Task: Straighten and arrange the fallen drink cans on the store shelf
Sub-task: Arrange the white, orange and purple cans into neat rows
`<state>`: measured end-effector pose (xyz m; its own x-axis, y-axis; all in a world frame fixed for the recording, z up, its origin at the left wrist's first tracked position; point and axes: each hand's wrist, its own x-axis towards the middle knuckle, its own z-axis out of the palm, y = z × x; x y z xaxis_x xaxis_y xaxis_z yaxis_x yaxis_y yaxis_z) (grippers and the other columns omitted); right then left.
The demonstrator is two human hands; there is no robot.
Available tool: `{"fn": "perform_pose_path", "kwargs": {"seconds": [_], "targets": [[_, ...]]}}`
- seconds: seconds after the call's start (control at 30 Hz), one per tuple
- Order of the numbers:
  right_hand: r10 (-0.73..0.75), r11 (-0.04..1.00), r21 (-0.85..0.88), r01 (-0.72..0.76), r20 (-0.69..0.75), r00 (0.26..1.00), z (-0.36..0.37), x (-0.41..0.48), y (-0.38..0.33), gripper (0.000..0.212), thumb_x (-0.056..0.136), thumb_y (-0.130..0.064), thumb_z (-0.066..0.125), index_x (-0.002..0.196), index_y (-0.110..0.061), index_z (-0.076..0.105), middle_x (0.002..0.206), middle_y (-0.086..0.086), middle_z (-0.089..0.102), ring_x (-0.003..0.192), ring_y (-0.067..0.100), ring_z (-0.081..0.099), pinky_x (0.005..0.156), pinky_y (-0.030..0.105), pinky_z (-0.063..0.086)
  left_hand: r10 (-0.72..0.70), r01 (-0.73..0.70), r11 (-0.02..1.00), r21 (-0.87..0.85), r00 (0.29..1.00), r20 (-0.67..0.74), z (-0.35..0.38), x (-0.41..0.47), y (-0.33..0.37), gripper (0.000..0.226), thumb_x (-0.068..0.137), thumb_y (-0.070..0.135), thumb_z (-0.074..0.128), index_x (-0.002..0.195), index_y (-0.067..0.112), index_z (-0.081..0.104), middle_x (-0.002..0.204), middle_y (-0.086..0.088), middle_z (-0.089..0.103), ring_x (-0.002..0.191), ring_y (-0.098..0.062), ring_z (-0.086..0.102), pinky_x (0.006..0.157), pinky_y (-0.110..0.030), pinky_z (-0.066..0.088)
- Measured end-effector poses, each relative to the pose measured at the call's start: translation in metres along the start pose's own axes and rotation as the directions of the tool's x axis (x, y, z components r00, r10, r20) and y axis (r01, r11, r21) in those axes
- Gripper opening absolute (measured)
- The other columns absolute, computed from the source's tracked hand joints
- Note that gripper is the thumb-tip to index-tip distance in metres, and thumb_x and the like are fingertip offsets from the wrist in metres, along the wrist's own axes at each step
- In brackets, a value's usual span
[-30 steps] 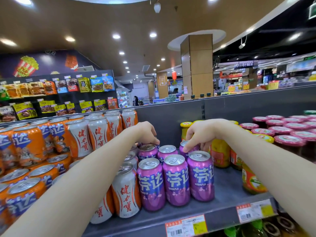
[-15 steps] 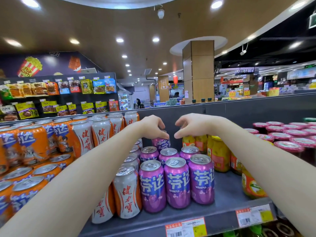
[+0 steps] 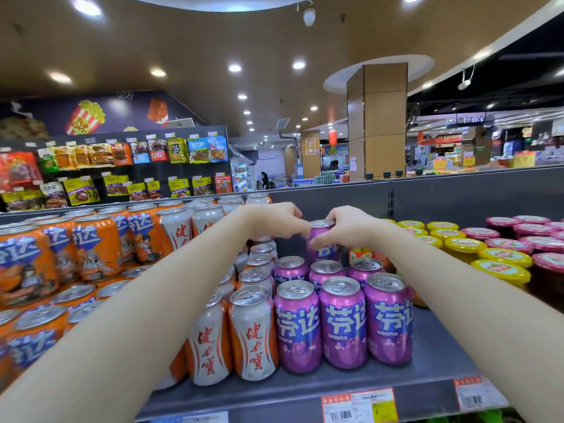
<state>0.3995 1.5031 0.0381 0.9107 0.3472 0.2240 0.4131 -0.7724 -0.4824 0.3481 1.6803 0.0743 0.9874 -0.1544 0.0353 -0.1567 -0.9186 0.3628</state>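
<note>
Head view, centre frame: left hand (image 3: 276, 221) and right hand (image 3: 341, 228) now grasp raised purple can (image 3: 321, 239), lifted upright above shelf (image 3: 427, 370) rows since earlier.

A shop: price tags (image 3: 360, 406), stocked shelf (image 3: 305, 389), hanging snack packets (image 3: 177, 149)

Glossy purple metal cans (image 3: 341, 325) with brushed silvery tops, matt grey shelf (image 3: 433, 358), perhaps plastic jar lids (image 3: 500, 268)

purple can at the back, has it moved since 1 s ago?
Yes. The purple can, held by both hands, now stands raised above the purple cans behind the front row; earlier it sat low among them.
</note>
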Motion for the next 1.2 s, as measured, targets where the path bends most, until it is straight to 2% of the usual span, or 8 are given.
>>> {"fn": "perform_pose_path", "kwargs": {"seconds": [0.1, 0.23, 0.37, 0.5, 0.57, 0.7, 0.93, 1.2], "targets": [[0.042, 0.998, -0.044, -0.044, -0.039, 0.998, -0.001, 0.001, 0.005, 0.063, 0.066, -0.052, 0.083, 0.111, -0.011, 0.066, 0.103, 0.009, 0.072, 0.091, 0.023, 0.070, 0.077, 0.040, 0.060, -0.047, 0.002, 0.976, 0.216, 0.978, 0.205, 0.006, -0.007, -0.006, 0.061, 0.095, 0.031, 0.063, 0.152, 0.020, 0.045, 0.148, 0.001, 0.053, 0.124, -0.018, 0.056, 0.106, -0.035, 0.047], [0.044, 0.999, 0.003, -0.044, -0.044, 0.998, 0.002, 0.001, 0.004, 0.073, 0.065, -0.049, 0.086, 0.125, -0.016, 0.058, 0.110, 0.001, 0.065, 0.092, 0.018, 0.066, 0.071, 0.036, 0.062, -0.046, -0.029, 0.974, 0.223, 0.945, 0.323, 0.017, -0.007, -0.004, 0.063, 0.093, 0.040, 0.071, 0.151, 0.030, 0.047, 0.141, 0.006, 0.052, 0.128, -0.017, 0.052, 0.111, -0.038, 0.045], [0.060, 0.995, 0.075, -0.059, -0.007, 0.998, 0.006, 0.002, -0.001, 0.067, 0.061, -0.049, 0.089, 0.111, -0.013, 0.065, 0.102, 0.005, 0.072, 0.083, 0.021, 0.074, 0.067, 0.041, 0.065, -0.059, -0.038, 0.943, 0.331, 0.958, 0.280, 0.018, -0.005, -0.005, 0.073, 0.089, 0.038, 0.076, 0.153, 0.023, 0.044, 0.150, -0.002, 0.049, 0.132, -0.023, 0.052, 0.107, -0.037, 0.047], [0.035, 0.998, 0.047, -0.036, 0.026, 0.999, 0.004, 0.002, 0.002, 0.066, 0.061, -0.048, 0.089, 0.112, -0.015, 0.066, 0.100, 0.003, 0.072, 0.085, 0.019, 0.073, 0.070, 0.042, 0.065, -0.048, -0.011, 0.966, 0.257, 0.974, 0.223, 0.013, -0.006, -0.011, 0.090, 0.080, 0.046, 0.085, 0.153, 0.021, 0.039, 0.138, 0.002, 0.058, 0.121, -0.020, 0.059, 0.102, -0.037, 0.050], [0.031, 0.999, 0.039, -0.031, -0.007, 0.999, -0.005, 0.000, 0.006, 0.066, 0.064, -0.045, 0.089, 0.118, -0.017, 0.064, 0.103, 0.000, 0.069, 0.088, 0.017, 0.070, 0.073, 0.038, 0.064, -0.040, -0.013, 0.975, 0.222, 0.972, 0.231, 0.012, -0.007, -0.016, 0.086, 0.078, 0.048, 0.086, 0.150, 0.025, 0.044, 0.128, 0.006, 0.061, 0.114, -0.016, 0.062, 0.097, -0.034, 0.052], [0.042, 0.994, 0.108, -0.031, -0.100, 0.994, -0.024, -0.004, 0.017, 0.064, 0.065, -0.045, 0.089, 0.117, -0.018, 0.063, 0.103, 0.000, 0.070, 0.089, 0.016, 0.070, 0.072, 0.036, 0.064, -0.028, -0.017, 0.985, 0.174, 0.968, 0.251, 0.011, -0.009, -0.024, 0.080, 0.078, 0.057, 0.082, 0.146, 0.028, 0.051, 0.131, 0.008, 0.063, 0.116, -0.013, 0.062, 0.101, -0.032, 0.051], [0.056, 0.995, 0.079, -0.052, -0.047, 0.997, -0.016, -0.002, 0.014, 0.058, 0.068, -0.045, 0.089, 0.111, -0.015, 0.066, 0.101, 0.002, 0.072, 0.087, 0.016, 0.071, 0.072, 0.037, 0.065, -0.024, -0.005, 0.993, 0.117, 0.969, 0.246, 0.006, -0.011, -0.025, 0.068, 0.086, 0.056, 0.075, 0.145, 0.029, 0.052, 0.111, 0.024, 0.057, 0.117, -0.011, 0.057, 0.105, -0.033, 0.047], [0.009, 0.999, 0.048, -0.011, 0.043, 0.999, 0.000, 0.015, -0.001, 0.059, 0.065, -0.046, 0.089, 0.108, -0.014, 0.067, 0.101, 0.004, 0.073, 0.084, 0.022, 0.075, 0.071, 0.041, 0.065, -0.029, -0.008, 0.987, 0.157, 0.973, 0.229, 0.009, -0.014, -0.020, 0.066, 0.089, 0.056, 0.071, 0.144, 0.025, 0.052, 0.125, 0.014, 0.059, 0.113, -0.009, 0.059, 0.099, -0.027, 0.047]]}}
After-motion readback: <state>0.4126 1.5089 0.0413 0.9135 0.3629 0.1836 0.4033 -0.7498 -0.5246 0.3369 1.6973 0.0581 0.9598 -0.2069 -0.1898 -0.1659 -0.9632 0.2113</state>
